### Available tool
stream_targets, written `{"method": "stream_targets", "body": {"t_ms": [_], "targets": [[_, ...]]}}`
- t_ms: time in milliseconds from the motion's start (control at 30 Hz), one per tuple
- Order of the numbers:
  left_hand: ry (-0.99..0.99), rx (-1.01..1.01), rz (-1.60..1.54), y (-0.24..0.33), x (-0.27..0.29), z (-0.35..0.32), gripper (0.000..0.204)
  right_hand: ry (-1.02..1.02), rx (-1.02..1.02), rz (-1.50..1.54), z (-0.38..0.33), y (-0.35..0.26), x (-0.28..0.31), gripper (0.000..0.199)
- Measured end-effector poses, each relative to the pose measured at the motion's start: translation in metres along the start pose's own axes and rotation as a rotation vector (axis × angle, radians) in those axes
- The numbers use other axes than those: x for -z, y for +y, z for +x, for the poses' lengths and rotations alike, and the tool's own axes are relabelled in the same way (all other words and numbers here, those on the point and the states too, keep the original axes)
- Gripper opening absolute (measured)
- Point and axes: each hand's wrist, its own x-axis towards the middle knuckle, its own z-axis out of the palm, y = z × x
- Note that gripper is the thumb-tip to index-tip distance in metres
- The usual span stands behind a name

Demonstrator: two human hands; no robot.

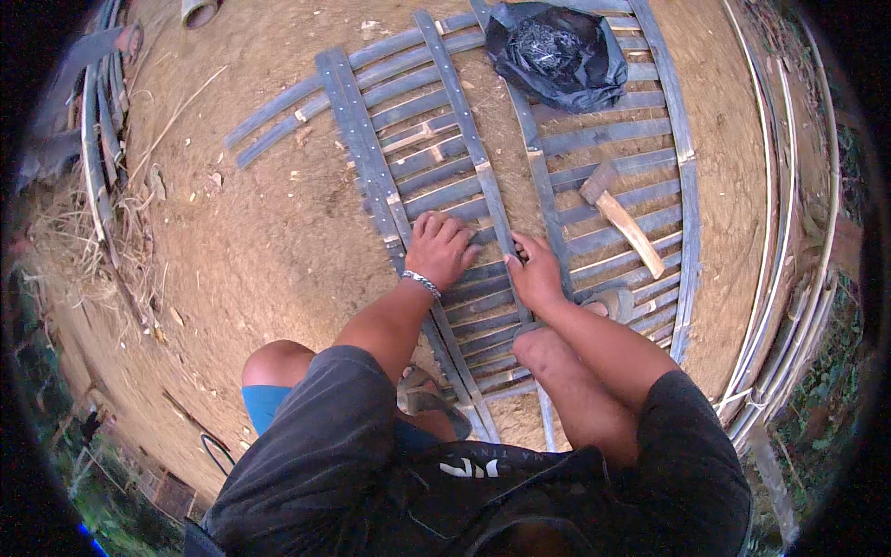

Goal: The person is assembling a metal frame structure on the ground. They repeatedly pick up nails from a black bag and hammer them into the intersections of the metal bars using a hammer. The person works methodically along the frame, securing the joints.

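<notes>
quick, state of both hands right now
Left hand: open, palm down over the bamboo slats
Right hand: fingers curled at the long bamboo strip; grip cannot be told

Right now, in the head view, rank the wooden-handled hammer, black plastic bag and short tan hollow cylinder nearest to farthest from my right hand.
1. Hammer, ahead-right of your right hand.
2. Black plastic bag, straight ahead.
3. Tan cylinder, far ahead left.

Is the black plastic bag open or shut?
Open: the black plastic bag has its mouth spread, and thin, shiny pieces are visible inside.
</notes>
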Motion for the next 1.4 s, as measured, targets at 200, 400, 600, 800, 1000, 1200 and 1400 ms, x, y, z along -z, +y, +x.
{"method": "stream_targets", "body": {"t_ms": [200, 400, 600, 800, 1000, 1200, 1400], "targets": [[-0.477, 0.181, -0.02, 0.0, 0.0, 0.01, 0.032, 0.037, 0.064, -0.127, -0.002, 0.021, -0.007, 0.042], [-0.139, -0.026, 0.026, -0.002, -0.009, -0.008, 0.037, 0.05, 0.057, -0.134, -0.003, 0.026, -0.007, 0.048], [-0.077, 0.003, -0.005, -0.007, -0.013, -0.017, 0.036, 0.027, 0.102, -0.121, -0.002, 0.017, -0.008, 0.049], [-0.162, 0.032, -0.051, 0.001, -0.002, -0.011, 0.044, -0.066, 0.042, -0.114, -0.005, 0.019, 0.003, 0.045], [-0.141, 0.007, -0.035, -0.001, 0.009, -0.005, 0.05, 0.047, 0.081, 0.075, 0.003, -0.007, 0.028, 0.047], [-0.285, 0.045, -0.027, 0.007, 0.024, 0.003, 0.052, 0.246, 0.399, -0.087, 0.067, -0.084, 0.103, 0.036], [-0.237, 0.037, -0.029, 0.004, 0.02, -0.008, 0.055, 0.483, 0.605, -0.32, 0.201, -0.128, 0.156, 0.019]]}}
